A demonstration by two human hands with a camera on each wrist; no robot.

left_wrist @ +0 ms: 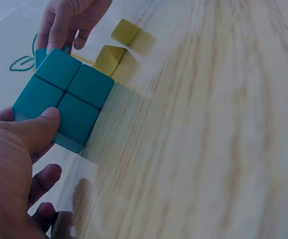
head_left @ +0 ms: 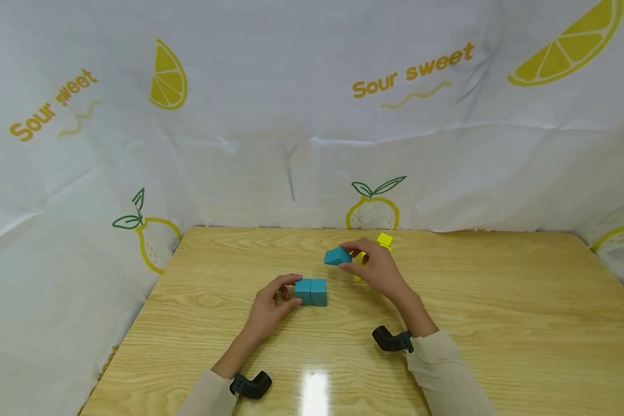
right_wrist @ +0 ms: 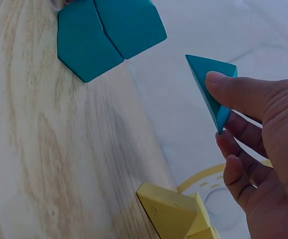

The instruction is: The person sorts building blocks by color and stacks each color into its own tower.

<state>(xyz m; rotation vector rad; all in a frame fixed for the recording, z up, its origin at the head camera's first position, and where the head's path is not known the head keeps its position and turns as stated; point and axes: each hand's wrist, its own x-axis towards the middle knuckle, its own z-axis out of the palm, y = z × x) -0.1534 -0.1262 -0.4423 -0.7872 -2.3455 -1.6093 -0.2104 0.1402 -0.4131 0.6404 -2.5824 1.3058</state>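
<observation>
In the head view my left hand (head_left: 271,305) grips the left side of a group of teal cube blocks (head_left: 311,292) on the table. The left wrist view shows several square faces of the teal blocks (left_wrist: 64,97) fitted flush, two across and two high, with the thumb pressed on the near face. Behind and to the right of them, my right hand (head_left: 381,270) pinches a teal triangular block (head_left: 336,256) between thumb and fingers. In the right wrist view this triangular block (right_wrist: 212,82) is held up, apart from the stack.
Yellow blocks (head_left: 385,240) stand just behind the right hand, partly hidden by it. Among them the left wrist view shows a yellow wedge (left_wrist: 108,60) and a separate yellow cube (left_wrist: 125,32). The wooden table (head_left: 499,300) ends at a lemon-printed white cloth (head_left: 270,115).
</observation>
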